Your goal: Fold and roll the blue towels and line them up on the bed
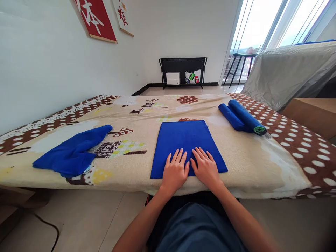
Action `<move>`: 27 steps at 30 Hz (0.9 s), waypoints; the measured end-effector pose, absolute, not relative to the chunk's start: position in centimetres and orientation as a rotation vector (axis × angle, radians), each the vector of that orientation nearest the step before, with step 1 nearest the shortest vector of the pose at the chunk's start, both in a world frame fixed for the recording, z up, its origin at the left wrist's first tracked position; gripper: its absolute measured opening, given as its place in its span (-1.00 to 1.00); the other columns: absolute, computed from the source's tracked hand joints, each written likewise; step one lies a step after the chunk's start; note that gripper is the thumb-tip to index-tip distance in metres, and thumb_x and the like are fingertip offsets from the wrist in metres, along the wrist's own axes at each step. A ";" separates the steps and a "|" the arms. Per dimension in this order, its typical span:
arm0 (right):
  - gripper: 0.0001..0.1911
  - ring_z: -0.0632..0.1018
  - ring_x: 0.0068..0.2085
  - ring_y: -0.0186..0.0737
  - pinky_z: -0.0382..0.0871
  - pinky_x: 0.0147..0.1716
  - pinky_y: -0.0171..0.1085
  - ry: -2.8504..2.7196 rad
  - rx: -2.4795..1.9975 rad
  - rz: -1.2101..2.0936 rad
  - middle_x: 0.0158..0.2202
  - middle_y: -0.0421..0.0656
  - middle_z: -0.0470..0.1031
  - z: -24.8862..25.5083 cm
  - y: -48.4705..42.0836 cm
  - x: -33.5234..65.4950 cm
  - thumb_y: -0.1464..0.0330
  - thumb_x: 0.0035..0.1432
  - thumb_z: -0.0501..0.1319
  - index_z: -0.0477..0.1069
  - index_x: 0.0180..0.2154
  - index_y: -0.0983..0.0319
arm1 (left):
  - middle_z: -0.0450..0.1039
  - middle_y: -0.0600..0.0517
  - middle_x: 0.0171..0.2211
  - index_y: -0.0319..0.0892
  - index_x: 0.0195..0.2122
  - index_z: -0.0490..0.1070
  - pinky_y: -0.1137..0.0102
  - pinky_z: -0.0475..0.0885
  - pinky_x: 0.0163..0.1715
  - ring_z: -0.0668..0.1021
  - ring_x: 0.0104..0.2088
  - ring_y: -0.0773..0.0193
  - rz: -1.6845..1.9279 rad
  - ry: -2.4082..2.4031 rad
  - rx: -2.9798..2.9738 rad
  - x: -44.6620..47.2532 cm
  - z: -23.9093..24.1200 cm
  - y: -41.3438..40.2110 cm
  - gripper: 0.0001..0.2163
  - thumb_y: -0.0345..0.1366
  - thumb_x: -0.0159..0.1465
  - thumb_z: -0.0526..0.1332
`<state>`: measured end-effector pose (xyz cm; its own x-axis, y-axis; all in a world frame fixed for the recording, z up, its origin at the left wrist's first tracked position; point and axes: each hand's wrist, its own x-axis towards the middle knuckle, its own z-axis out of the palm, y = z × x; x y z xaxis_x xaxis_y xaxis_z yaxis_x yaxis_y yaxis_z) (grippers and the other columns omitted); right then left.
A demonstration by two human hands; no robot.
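Note:
A blue cloth lies flat in a near-square shape in front of me, close to the bed's front edge. On its near left part rests my left hand, palm down with the fingers stretched out. My right hand lies flat on the near right part, fingers also extended. The two thumbs are close to each other, and neither hand grips anything. Off to the left, a crumpled blue cloth is spread loosely on the blanket. Two rolled blue cloths lie side by side to the right.
A cream patterned blanket with brown dotted borders covers the surface. A cardboard box stands at the right, near a sheet-covered piece of furniture. Against the far wall is a low black rack. A dark cable runs along the floor at left.

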<state>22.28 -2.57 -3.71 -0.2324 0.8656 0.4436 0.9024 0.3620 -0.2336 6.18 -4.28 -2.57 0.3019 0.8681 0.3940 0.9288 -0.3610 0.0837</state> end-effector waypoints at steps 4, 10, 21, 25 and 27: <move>-0.49 0.29 0.34 -0.08 0.13 0.33 0.02 -2.136 -1.440 -0.111 0.31 -0.07 0.28 -4.1 -3.2 25.9 0.18 0.42 -0.01 0.28 0.29 0.22 | 0.14 -0.06 0.38 -0.07 0.37 0.18 0.03 0.17 0.31 0.24 0.37 0.04 -0.577 -1.595 -2.381 2.9 -3.0 -5.9 -0.52 -0.12 0.45 0.02; -0.51 0.26 0.36 -0.14 0.18 0.35 -0.01 -2.351 -1.108 0.103 0.33 -0.22 0.25 -4.5 -4.2 33.1 0.22 0.37 0.11 0.27 0.30 0.05 | 0.16 -0.01 0.37 -0.03 0.41 0.06 0.07 0.12 0.33 0.22 0.38 0.09 -0.615 -1.342 -2.558 -3.9 -4.0 -8.0 -0.46 -0.27 0.42 0.11; -0.70 0.42 0.25 -0.10 0.32 0.27 0.00 -2.083 -1.192 0.499 0.21 -0.21 0.43 -4.8 -5.1 37.7 0.25 0.31 0.17 0.52 0.04 0.05 | 0.50 -0.02 0.13 -0.03 0.09 0.46 0.04 0.37 0.20 0.48 0.20 0.12 -1.331 -1.379 -2.645 -7.8 -4.4 -8.4 -0.67 -0.46 0.35 0.13; -0.72 0.48 0.19 -0.07 0.38 0.22 0.02 -2.032 -1.188 0.482 0.15 -0.15 0.48 -5.1 -4.9 37.7 0.21 0.31 0.17 0.56 -0.02 0.08 | 0.54 -0.03 0.07 -0.06 -0.01 0.52 0.02 0.40 0.18 0.51 0.16 0.11 -1.479 -1.523 -2.646 -8.2 -4.2 -8.5 -0.76 -0.39 0.37 0.14; -0.72 0.50 0.17 -0.07 0.41 0.19 0.01 -2.014 -1.193 0.486 0.14 -0.14 0.49 -5.1 -4.9 37.8 0.20 0.32 0.17 0.57 -0.05 0.08 | 0.54 -0.03 0.07 -0.07 -0.04 0.53 0.04 0.41 0.19 0.51 0.16 0.11 -1.467 -1.572 -2.660 -8.5 -4.0 -8.5 -0.78 -0.37 0.38 0.14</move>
<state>37.79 -4.89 -5.09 -0.3000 0.8666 0.3988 0.5892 0.4971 -0.6370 -8.46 -8.55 -4.03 0.2248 0.8189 0.5280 0.5834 -0.5472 0.6003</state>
